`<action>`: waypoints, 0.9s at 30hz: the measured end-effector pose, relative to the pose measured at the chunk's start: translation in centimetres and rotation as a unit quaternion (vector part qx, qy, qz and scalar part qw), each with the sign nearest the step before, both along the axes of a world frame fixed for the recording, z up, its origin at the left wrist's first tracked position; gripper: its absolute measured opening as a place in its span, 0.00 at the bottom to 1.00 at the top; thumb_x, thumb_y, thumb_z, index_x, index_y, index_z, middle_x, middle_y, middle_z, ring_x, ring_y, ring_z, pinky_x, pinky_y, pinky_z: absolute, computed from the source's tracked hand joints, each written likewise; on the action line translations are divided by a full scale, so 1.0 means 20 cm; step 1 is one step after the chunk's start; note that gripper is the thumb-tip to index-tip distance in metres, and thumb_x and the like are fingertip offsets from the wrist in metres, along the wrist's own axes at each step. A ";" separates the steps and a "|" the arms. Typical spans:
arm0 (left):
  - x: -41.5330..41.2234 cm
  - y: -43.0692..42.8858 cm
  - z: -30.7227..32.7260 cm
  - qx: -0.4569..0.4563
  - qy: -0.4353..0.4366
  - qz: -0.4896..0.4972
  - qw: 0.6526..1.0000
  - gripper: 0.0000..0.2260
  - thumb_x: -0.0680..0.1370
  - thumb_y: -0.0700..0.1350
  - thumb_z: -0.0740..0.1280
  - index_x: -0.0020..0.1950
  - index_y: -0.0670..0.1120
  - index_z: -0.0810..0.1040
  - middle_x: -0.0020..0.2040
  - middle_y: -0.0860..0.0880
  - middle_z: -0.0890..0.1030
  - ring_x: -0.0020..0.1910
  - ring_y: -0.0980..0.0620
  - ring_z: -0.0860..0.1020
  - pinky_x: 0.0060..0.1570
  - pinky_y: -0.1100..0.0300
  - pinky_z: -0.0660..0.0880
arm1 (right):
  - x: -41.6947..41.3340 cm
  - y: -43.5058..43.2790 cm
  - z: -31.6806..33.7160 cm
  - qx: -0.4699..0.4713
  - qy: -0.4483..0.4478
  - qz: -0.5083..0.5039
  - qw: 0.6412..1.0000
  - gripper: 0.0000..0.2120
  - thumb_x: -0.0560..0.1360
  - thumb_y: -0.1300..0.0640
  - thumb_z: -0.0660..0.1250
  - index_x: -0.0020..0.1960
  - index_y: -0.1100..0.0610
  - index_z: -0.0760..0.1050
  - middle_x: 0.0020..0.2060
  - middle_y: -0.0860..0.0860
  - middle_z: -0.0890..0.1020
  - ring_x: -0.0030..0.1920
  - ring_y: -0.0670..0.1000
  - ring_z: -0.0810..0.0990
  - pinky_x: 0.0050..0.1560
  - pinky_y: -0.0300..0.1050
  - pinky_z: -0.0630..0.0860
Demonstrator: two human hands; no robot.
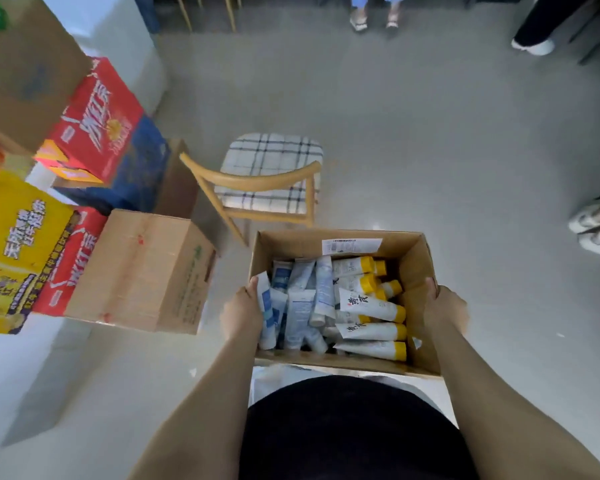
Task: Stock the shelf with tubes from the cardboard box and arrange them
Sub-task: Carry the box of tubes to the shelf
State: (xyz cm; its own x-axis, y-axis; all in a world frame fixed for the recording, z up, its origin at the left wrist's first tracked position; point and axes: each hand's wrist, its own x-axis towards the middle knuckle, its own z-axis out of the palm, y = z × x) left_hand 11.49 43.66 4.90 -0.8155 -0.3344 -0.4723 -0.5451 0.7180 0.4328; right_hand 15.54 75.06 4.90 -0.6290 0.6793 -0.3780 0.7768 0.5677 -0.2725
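An open cardboard box (413,268) hangs in front of my body, held by both sides above the floor. My left hand (241,311) grips its left wall, thumb over the rim. My right hand (442,308) grips the right wall the same way. Inside lie several tubes: white-and-blue ones (300,306) on the left and white ones with yellow caps (371,306) on the right, piled loosely. No shelf is in view.
A wooden chair with a plaid cushion (267,168) stands just beyond the box. At left, stacked cartons: a plain brown one (142,271), red (97,123) and yellow (18,244) ones. Other people's feet (594,226) show at the right and the far edge. Grey floor lies ahead.
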 end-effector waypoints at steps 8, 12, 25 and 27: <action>-0.18 0.77 -0.01 0.045 -0.009 -0.100 0.994 0.26 0.81 0.60 0.48 0.54 0.42 0.77 0.53 0.40 0.79 0.53 0.41 0.76 0.52 0.54 0.68 | 0.20 0.65 0.07 0.002 -0.010 -0.158 0.987 0.28 0.81 0.43 0.47 0.58 0.63 0.74 0.54 0.64 0.78 0.55 0.64 0.76 0.51 0.54 0.71; -0.39 1.00 -0.05 0.044 0.002 -0.153 0.987 0.26 0.81 0.59 0.49 0.52 0.41 0.78 0.51 0.40 0.80 0.53 0.40 0.77 0.51 0.54 0.69 | 0.12 0.83 0.05 0.006 -0.018 -0.203 0.979 0.28 0.81 0.42 0.47 0.57 0.63 0.75 0.53 0.64 0.79 0.54 0.64 0.76 0.48 0.52 0.71; -1.58 1.38 -0.03 -0.058 -0.013 -0.243 0.968 0.24 0.82 0.57 0.46 0.64 0.44 0.73 0.57 0.42 0.79 0.55 0.42 0.77 0.46 0.54 0.69 | -0.97 1.19 0.04 0.010 -0.009 -0.227 0.974 0.27 0.81 0.41 0.47 0.59 0.60 0.74 0.55 0.62 0.78 0.55 0.64 0.76 0.49 0.52 0.70; -1.75 1.44 -0.01 -0.047 -0.009 -0.193 0.980 0.29 0.81 0.61 0.45 0.58 0.43 0.77 0.53 0.41 0.80 0.52 0.41 0.78 0.44 0.54 0.68 | -1.16 1.26 0.06 0.002 0.011 -0.212 0.977 0.27 0.81 0.41 0.47 0.59 0.60 0.75 0.54 0.62 0.79 0.55 0.63 0.76 0.48 0.51 0.69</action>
